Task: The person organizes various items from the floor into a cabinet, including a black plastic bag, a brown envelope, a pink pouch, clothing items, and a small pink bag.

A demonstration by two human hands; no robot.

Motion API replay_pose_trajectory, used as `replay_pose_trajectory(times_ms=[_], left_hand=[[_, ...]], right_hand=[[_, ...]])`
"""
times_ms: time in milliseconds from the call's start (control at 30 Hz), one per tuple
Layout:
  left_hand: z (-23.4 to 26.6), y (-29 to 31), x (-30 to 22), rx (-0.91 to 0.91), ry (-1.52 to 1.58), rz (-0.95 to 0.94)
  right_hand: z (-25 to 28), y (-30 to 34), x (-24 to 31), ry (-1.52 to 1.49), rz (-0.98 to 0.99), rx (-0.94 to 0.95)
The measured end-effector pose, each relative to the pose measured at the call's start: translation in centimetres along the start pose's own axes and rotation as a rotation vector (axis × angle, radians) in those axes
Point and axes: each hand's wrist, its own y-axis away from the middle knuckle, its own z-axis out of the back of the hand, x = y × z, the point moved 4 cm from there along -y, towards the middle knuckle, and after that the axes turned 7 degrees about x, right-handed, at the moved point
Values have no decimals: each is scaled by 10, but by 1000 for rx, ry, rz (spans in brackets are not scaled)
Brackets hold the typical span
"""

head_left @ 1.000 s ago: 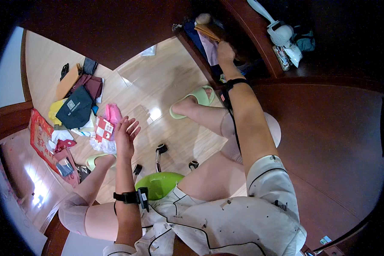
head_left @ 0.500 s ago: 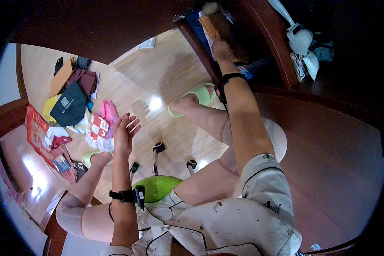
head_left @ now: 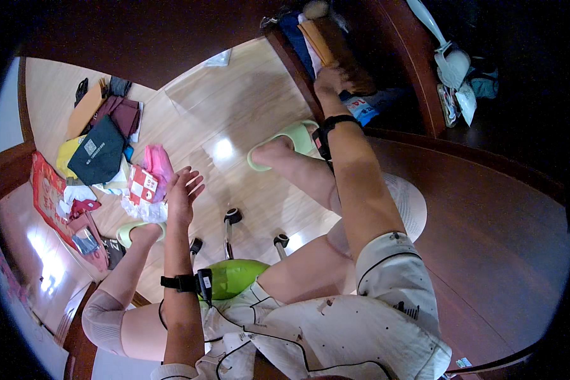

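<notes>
Seat: beneath you, a bright green, rounded seat [head_left: 237, 278] above black casters [head_left: 233, 216].
Floor: your pale green slippers [head_left: 302, 138] rest on glossy, light wood-grain flooring [head_left: 234, 101].
Upper right: ahead of you, a white, long-handled object [head_left: 454, 67] sits near a crumpled teal bundle [head_left: 484, 86].

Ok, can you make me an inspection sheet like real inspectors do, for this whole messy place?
Surface: pale wood-look floor, shiny with reflected light.
Job's things: tan piece between a brown piece and pale cloth, inside the cabinet compartment; materials unclear.
Clutter: floor pile including a dark pouch, pink bag and red sheet.
Grippers: bare hands; right hand at the tan piece's near end, grip unclear; left hand open, holding nothing.
Cables: black looped item by the pile; cannot tell if it's a cable.
Surroundings: green seat with wheels below.
</notes>
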Motion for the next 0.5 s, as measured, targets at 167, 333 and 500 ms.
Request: replay_pose_trajectory(times_ms=[167, 333, 500], left_hand=[[15, 5, 4, -28, -8, -2], [10, 2, 11, -23, 12, 28], [19, -3, 13, -23, -6, 33]], right_hand=[[9, -1, 6, -127, 175, 263], [4, -20, -8, -320, 314, 129], [15, -6, 9, -377, 263, 277]])
